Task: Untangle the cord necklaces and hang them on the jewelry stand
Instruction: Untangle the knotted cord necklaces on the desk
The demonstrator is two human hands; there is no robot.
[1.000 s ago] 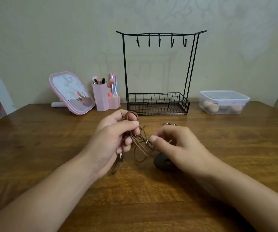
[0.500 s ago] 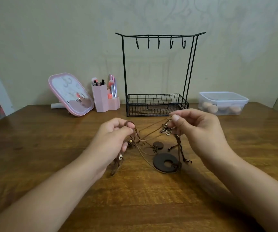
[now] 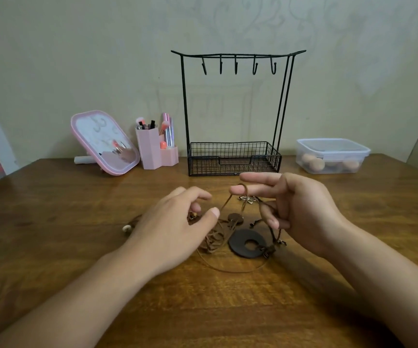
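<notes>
A tangle of brown cord necklaces [image 3: 213, 241] lies on the wooden table [image 3: 52, 222] between my hands. A dark ring pendant [image 3: 238, 244] and a small round pendant [image 3: 235, 218] rest in it. My right hand [image 3: 301, 207] holds part of the tangle up: one loop hangs over a straight finger, with a metal flower charm [image 3: 249, 199] just below, and other cords run through the curled lower fingers. My left hand [image 3: 175, 224] hovers low over the left end of the cords with relaxed fingers, gripping nothing. The black wire jewelry stand [image 3: 185, 109] stands behind, its hooks bare.
A pink tilted mirror [image 3: 105, 143] and a pink brush holder [image 3: 152, 151] stand back left of the stand. A clear plastic box [image 3: 332, 156] with sponges sits back right. A pale bead [image 3: 126, 229] on a cord end lies left of my left hand.
My left hand let go of the cord it pinched and sank toward the table. My right hand straightened its upper fingers, and the cord loop now hangs over one of them.
</notes>
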